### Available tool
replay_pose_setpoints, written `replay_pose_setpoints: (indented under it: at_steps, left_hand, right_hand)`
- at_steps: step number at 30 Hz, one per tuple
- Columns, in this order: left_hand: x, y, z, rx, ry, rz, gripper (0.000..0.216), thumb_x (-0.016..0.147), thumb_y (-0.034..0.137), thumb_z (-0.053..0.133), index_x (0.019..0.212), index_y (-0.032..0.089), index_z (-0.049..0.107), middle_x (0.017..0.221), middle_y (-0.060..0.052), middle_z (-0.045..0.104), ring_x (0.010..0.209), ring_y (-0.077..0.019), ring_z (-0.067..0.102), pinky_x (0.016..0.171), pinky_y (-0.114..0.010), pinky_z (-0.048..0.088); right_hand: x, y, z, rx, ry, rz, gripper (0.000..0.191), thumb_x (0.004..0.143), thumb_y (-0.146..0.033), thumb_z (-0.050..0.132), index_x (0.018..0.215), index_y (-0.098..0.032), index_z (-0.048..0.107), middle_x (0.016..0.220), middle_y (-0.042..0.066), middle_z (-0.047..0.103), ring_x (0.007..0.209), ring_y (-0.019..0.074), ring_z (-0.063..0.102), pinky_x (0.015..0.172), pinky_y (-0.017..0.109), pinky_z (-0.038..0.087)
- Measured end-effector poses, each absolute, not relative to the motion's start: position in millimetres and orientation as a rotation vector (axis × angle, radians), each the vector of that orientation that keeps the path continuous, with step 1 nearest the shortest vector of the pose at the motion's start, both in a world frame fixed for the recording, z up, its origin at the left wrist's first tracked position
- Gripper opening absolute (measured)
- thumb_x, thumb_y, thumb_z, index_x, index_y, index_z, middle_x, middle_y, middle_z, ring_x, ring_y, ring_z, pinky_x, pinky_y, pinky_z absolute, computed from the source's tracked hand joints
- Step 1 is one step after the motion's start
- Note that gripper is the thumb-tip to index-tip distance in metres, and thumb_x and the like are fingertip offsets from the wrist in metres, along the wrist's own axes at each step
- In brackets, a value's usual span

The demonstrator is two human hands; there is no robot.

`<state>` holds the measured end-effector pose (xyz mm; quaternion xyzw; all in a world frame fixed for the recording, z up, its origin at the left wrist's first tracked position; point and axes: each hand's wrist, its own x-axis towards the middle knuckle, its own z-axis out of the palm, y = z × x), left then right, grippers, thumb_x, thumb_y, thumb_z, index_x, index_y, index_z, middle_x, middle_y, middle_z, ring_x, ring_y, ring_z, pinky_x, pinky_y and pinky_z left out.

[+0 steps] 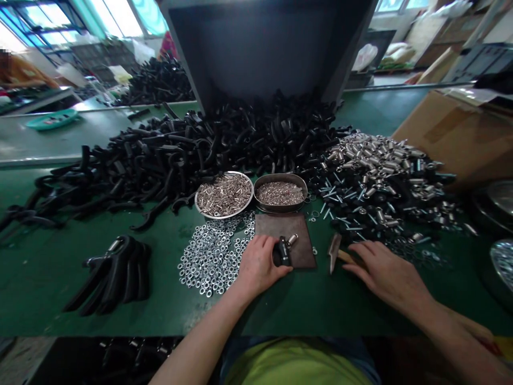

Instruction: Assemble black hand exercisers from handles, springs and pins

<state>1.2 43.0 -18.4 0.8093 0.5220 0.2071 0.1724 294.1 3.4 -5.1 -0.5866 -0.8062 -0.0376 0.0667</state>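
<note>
My left hand (260, 264) is closed around a black plastic part (285, 252), pressing it onto a flat brown metal plate (306, 246). A coil spring (293, 240) sticks out from the part's upper right side. To the right, my right hand (379, 267) has its fingers around the wooden handle of a small hammer (334, 253), whose head lies low by the bench, just right of the plate. Loose hex nuts (212, 256) spread left of my left hand. Behind the plate stand a round dish of metal pins (224, 216) and an oval tin of tiny metal pieces (280, 209).
A long heap of black curved parts (168, 149) crosses the green bench (168, 321). Springs (368, 155) and bolts are piled at right, beside a cardboard box (460, 133). Several black pieces with springs (116, 278) lie at left. Another person's sleeve (28, 72) shows far left.
</note>
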Motion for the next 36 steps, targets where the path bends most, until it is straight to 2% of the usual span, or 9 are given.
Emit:
replay_pose_setpoints:
  at_steps: [2,5,9,18,29,36]
  left_hand:
    - [0.6,45.2,-16.2,2.313,1.469,0.574,0.054,0.06,0.045,0.076,0.103,0.019,0.058,0.098,-0.007,0.058,0.094,-0.0251,0.053,0.082,-0.039,0.044]
    - [-0.6,47.4,-8.8,2.345,1.44,0.519,0.053,0.061,0.048,0.075,0.102,0.018,0.061,0.096,-0.007,0.059,0.092,-0.0249,0.053,0.081,-0.038,0.045]
    - [-0.2,45.5,-3.9,2.423,1.431,0.467,0.051,0.065,0.048,0.072,0.104,0.018,0.06,0.098,-0.008,0.058,0.094,-0.0259,0.053,0.082,-0.039,0.045]
    - [-2.0,39.2,-25.1,2.454,1.352,0.692,0.061,0.073,0.046,0.067,0.125,0.021,0.046,0.106,-0.009,0.058,0.096,-0.0252,0.053,0.087,-0.04,0.044]
    - [-2.1,45.1,-20.1,2.509,1.235,0.632,0.058,0.076,0.049,0.063,0.125,0.02,0.049,0.102,-0.009,0.06,0.094,-0.0247,0.054,0.086,-0.039,0.044]
    - [3.3,45.0,-12.4,2.484,1.319,0.563,0.057,0.074,0.047,0.066,0.121,0.018,0.052,0.099,-0.008,0.061,0.094,-0.0252,0.054,0.083,-0.038,0.045]
  right_hand:
    - [314.8,-13.8,-19.3,-1.886,-2.349,-0.049,0.032,0.086,-0.05,0.046,0.09,-0.02,0.057,0.087,0.009,0.061,0.077,0.0238,0.057,0.06,0.033,0.043]
    - [326.2,-26.3,-34.1,-1.967,-2.264,-0.025,0.032,0.088,-0.047,0.041,0.086,-0.019,0.056,0.082,0.01,0.059,0.075,0.0241,0.056,0.066,0.037,0.046]
    - [321.6,-24.7,-32.1,-1.96,-2.271,-0.01,0.031,0.088,-0.046,0.042,0.085,-0.019,0.056,0.083,0.009,0.059,0.077,0.0238,0.056,0.068,0.037,0.046]
    - [311.2,-19.6,-24.2,-1.924,-2.287,-0.034,0.026,0.089,-0.04,0.045,0.093,-0.019,0.059,0.089,0.008,0.061,0.082,0.023,0.056,0.069,0.035,0.045]
    - [309.2,-22.9,-25.3,-1.882,-2.259,-0.092,0.023,0.089,-0.036,0.046,0.095,-0.018,0.06,0.09,0.008,0.061,0.082,0.0223,0.054,0.069,0.034,0.043]
    - [310.6,-25.2,-28.5,-1.91,-2.245,-0.094,0.024,0.088,-0.037,0.048,0.095,-0.017,0.06,0.091,0.008,0.06,0.083,0.0224,0.053,0.071,0.034,0.042]
